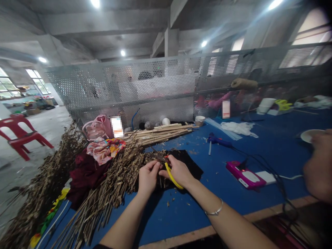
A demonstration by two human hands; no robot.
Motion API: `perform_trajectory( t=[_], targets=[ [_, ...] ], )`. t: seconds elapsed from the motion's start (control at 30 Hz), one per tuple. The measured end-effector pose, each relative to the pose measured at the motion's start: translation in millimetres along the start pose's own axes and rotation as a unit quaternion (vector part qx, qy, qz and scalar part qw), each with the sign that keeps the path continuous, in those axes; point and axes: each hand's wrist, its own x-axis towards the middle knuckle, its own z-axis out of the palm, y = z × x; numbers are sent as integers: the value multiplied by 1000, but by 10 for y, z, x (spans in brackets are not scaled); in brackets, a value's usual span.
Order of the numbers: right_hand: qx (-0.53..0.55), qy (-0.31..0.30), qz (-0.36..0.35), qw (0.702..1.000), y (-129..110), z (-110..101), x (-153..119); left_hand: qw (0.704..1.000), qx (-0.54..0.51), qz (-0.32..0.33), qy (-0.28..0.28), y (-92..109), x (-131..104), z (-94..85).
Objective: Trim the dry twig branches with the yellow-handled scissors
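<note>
My right hand (180, 171) is closed around a pair of scissors with a yellow handle (171, 177). Their dark blades (158, 155) point forward and to the left. Close beside them, my left hand (148, 177) pinches what looks like a dried plant stem, mostly hidden by the fingers. Both hands are above a black cloth (190, 166) strewn with plant bits. To the left of my left hand lies a big bundle of dried plants (111, 186), its stems reaching toward the near table edge.
Pale sticks (163, 133) lie at the back, before a perforated metal screen (124, 86). On the blue table (197, 211) to the right are a blue glue gun (219, 140) and a magenta device (245, 175) with cables. Another person's hand (319, 166) is at far right.
</note>
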Motion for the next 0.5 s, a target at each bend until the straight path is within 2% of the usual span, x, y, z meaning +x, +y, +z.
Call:
perform_trajectory(
  t=[0.5],
  targets=[
    [-47,-13,41,998,-6,24,-1,998,-34,-38,47,-13,18,8]
  ],
)
